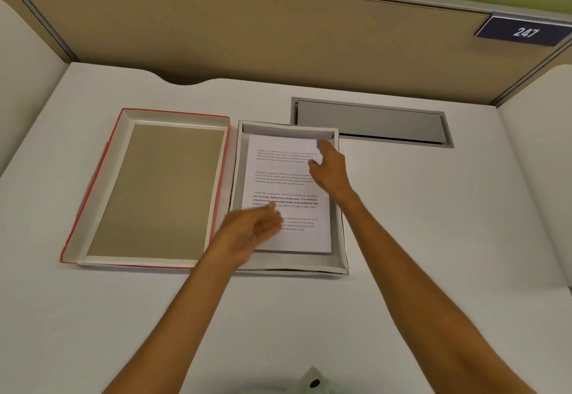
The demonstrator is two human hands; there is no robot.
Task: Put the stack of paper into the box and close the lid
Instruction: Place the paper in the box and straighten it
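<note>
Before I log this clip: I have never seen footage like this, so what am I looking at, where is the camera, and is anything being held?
This is one picture from a camera worn on a person's head, looking down at their two bare arms over a white desk. No machine is involved. On the desk, the open box holds the stack of paper, printed side up. Its lid, red-edged, lies upside down beside the box on the left. The left hand is blurred over the near left part of the paper; the right hand is at the far right part. Neither clearly grips anything. Behind are a grey cable hatch and a sign reading 247.
</note>
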